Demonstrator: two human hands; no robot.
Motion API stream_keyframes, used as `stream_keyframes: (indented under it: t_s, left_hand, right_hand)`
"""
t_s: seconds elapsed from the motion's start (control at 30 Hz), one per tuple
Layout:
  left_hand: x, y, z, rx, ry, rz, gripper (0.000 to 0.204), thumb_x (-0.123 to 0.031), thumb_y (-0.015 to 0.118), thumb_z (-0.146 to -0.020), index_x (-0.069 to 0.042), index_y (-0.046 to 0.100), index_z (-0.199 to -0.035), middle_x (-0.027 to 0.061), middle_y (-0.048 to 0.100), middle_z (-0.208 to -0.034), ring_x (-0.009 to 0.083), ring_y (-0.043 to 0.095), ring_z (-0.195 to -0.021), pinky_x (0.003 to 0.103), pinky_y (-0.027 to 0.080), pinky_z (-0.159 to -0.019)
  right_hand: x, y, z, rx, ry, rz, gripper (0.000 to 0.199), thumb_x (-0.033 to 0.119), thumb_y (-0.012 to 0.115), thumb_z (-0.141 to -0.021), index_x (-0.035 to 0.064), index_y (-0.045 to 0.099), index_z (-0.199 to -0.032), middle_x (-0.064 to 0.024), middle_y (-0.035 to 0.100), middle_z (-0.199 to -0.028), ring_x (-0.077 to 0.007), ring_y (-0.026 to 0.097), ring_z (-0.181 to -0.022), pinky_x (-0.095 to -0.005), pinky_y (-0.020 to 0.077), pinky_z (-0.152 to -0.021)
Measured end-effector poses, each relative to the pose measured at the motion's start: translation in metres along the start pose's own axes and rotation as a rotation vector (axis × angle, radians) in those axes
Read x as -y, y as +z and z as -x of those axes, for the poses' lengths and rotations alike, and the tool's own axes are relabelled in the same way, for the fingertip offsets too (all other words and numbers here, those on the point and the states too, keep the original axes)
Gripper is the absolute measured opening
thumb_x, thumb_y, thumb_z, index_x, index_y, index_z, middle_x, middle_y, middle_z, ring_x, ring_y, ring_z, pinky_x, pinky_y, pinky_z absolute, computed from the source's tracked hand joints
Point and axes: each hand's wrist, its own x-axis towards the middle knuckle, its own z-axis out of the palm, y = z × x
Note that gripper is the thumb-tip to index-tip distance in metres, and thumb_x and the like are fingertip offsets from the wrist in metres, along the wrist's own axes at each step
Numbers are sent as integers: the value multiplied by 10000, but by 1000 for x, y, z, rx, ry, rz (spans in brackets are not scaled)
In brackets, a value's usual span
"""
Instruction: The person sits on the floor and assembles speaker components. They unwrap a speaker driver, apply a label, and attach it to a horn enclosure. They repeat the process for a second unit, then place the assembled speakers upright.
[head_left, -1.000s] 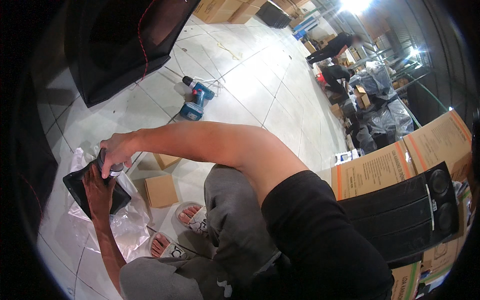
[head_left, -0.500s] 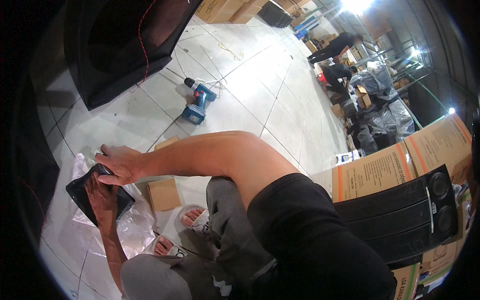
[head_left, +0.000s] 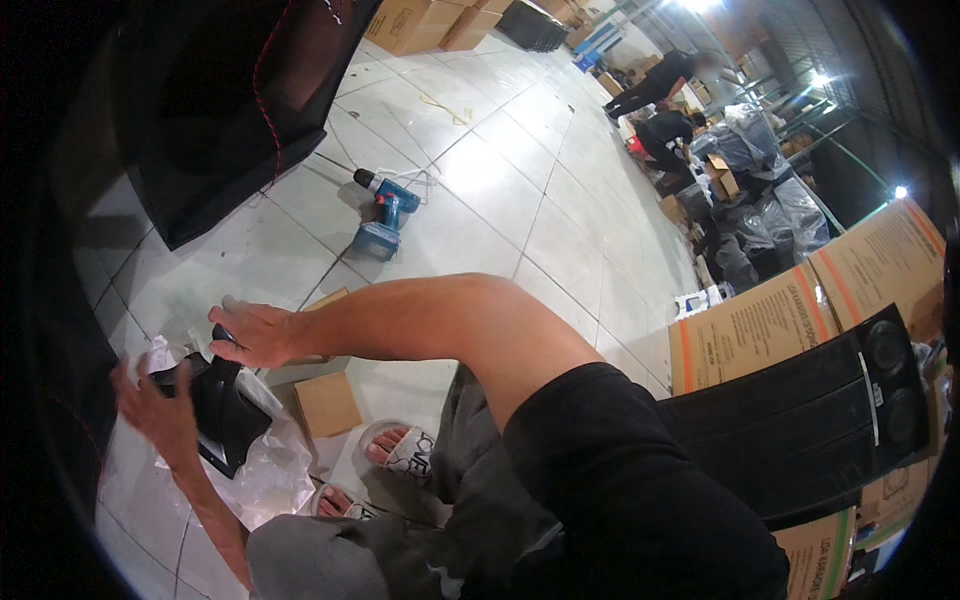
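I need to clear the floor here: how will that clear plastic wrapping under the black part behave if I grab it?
The clear plastic wrapping looks thin and crumpled, so probably floppy and very light. Its glossy folds suggest it is slippery. The black part, held by the left hand and right hand, sits over it and may pin it.

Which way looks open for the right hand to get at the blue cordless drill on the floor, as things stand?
Probably none right now: the right hand grips the black part, and the blue drill lies apart beyond it, though bare tiled floor lies between.
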Motion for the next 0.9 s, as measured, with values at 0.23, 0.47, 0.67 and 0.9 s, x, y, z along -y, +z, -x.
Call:
stream_keyframes:
  t_s: [0.23,0.47,0.67,0.9]
  left_hand:
    - [-7,31,7,357,-831,957,509,-288,560,-982,3,504,-1396,228,550,-1368,360,540,-1249,395,386,-1060]
    - [-28,5,3,206,-640,959,453,-260,490,-1024,35,523,-1366,235,574,-1331,358,564,-1193,380,404,-1024]
    - [-32,-9,-3,265,-714,912,429,-232,475,-1032,42,528,-1358,243,595,-1297,374,580,-1167,402,421,-1014]
    - [-28,-5,11,221,-688,850,401,-194,469,-1039,46,530,-1353,246,581,-1321,376,576,-1181,408,430,-1012]
  right_hand:
    - [4,9,8,-315,229,-370,475,423,521,-951,-26,573,-1097,-240,560,-1081,-403,547,-1037,-459,419,-931]
    - [11,19,0,-457,548,-443,371,319,514,-922,-21,637,-1005,-258,628,-1013,-421,576,-1014,-451,439,-916]
    - [18,20,-6,-546,561,-432,342,274,523,-884,-40,634,-964,-271,642,-951,-445,595,-922,-466,463,-837]
    - [14,31,-14,-526,678,-380,360,256,510,-867,-69,634,-961,-310,639,-966,-453,613,-941,-478,477,-843]
